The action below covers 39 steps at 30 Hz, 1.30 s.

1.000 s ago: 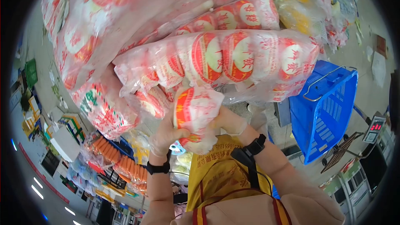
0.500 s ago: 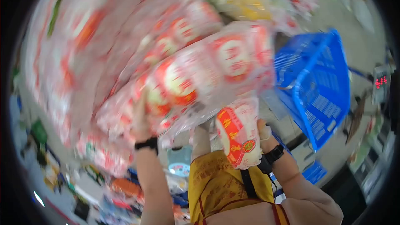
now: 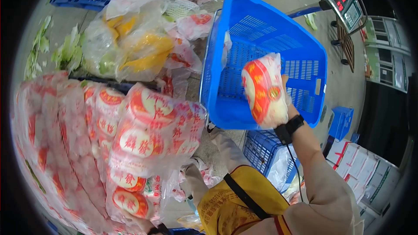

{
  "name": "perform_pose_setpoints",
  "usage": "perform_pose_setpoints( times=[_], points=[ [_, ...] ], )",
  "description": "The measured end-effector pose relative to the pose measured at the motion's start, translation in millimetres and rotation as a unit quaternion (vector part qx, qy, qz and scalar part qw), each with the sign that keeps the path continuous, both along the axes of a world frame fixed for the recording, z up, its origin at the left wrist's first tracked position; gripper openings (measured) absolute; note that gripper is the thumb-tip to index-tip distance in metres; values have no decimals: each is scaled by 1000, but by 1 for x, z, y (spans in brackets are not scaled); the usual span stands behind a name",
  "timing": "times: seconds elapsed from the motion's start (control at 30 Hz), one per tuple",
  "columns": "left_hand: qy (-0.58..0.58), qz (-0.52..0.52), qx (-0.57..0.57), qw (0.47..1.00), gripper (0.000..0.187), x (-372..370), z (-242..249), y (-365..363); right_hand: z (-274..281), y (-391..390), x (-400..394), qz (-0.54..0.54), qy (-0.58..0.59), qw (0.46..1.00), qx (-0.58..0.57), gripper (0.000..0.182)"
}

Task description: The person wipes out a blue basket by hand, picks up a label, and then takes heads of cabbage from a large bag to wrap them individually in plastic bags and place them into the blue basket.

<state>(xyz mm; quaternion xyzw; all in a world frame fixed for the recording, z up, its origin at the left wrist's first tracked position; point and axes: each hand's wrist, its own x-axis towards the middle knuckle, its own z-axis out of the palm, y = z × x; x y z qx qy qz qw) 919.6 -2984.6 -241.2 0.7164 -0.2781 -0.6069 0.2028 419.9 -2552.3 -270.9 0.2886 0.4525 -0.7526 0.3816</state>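
Note:
In the head view my right hand (image 3: 286, 89) is closed around a plump, pale packet (image 3: 265, 89) wrapped in plastic with red and yellow print. It is held upright over the blue basket (image 3: 305, 30), whose slotted floor shows behind it. Something whitish leans inside the basket's left wall. My left hand (image 3: 137, 223) is at the bottom edge, against the lower end of a large clear bag (image 3: 150, 156) of similar red-printed packets; its fingers are mostly hidden. More such bags (image 3: 45, 126) are piled at the left.
Loose plastic bags (image 3: 130, 43), some with yellow parts, and leaf scraps (image 3: 39, 45) lie behind the pile. A scale display (image 3: 344, 2) with red digits stands at upper right. A lower blue crate (image 3: 261, 148) sits before the basket; white boxes (image 3: 357, 165) are stacked at right.
My view has swung right, so the basket now fills the centre. The packet in my right hand has moved from in front of my body to over the basket. My left hand stays by the bags.

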Motion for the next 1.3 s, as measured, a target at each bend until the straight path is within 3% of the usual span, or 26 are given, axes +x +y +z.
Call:
perform_pose_setpoints(
  times=[0.17, 0.27, 0.33, 0.4, 0.43, 0.47, 0.53, 0.57, 0.63, 0.67, 0.8, 0.83, 0.93, 0.97, 1.0, 1.03, 1.07, 1.13, 1.17, 1.23, 1.27, 1.3],
  points=[
    [-69, -47, 17, 996, 64, -75, 23, 72, -98, 30, -94, -69, 22, 997, 10, 65],
    [-72, -110, 46, 990, 65, -125, 23, 102, -151, 35, -125, -58, 12, 998, -3, 60],
    [-75, -147, 62, 984, 65, -155, 19, 116, -184, 28, -144, -80, 5, 994, -71, 59],
    [-81, -187, 80, 976, 65, -179, 16, 128, -232, 23, -165, -51, 150, 986, 60, 63],
    [-85, -202, 88, 972, 65, -188, 14, 133, -247, 18, -173, -32, 162, 982, 91, 74],
    [-89, -218, 98, 967, 66, -198, 13, 136, -268, 20, -179, 71, 218, 960, 161, 77],
    [-92, -246, 119, 957, 66, -214, 12, 144, -327, 21, -183, 14, 319, 926, 203, 78],
    [-88, -259, 129, 953, 66, -224, 11, 147, -332, 22, -181, 11, 310, 928, 207, 78],
    [-68, -286, 159, 943, 66, -246, 11, 155, -324, 25, -180, 128, 372, 857, 332, 72],
    [-50, -300, 173, 937, 67, -260, 11, 159, -311, 21, -182, 127, 370, 857, 335, 72],
    [84, -379, 239, 890, 67, -342, 16, 177, -192, -11, -156, 121, 248, 955, 107, 79],
    [128, -400, 253, 872, 68, -367, 16, 183, -149, -16, -148, 162, 188, 969, -3, 87],
    [222, -476, 211, 825, 68, -461, 4, 213, -61, -24, -104, 211, 83, 913, -340, 110],
    [176, -551, 120, 807, 66, -500, -2, 230, -52, -24, -92, 205, 115, 931, -280, 112],
    [205, -522, 109, 821, 82, -519, -21, 241, -46, -24, -85, 199, 147, 944, -217, 114],
    [203, -539, 68, 815, 90, -530, -28, 253, -54, -23, -81, 178, 83, 972, -132, 114],
    [198, -572, 26, 796, 97, -532, -45, 262, -61, -17, -81, 175, 85, 972, -130, 114],
    [91, -714, -166, 675, 100, -532, -65, 261, -78, -1, -91, 103, 39, 976, -188, 108],
    [89, -715, -162, 674, 100, -529, -63, 259, -83, 8, -98, 103, 61, 977, -178, 101],
    [71, -757, -294, 580, 101, -524, -50, 250, -103, 31, -116, 86, 117, 981, -128, 95],
    [49, -749, -275, 601, 91, -521, -37, 243, -112, 43, -127, 73, 143, 983, -83, 92],
    [34, -768, -265, 582, 86, -512, -26, 233, -127, 57, -135, 43, 142, 989, 5, 89]
  ],
)
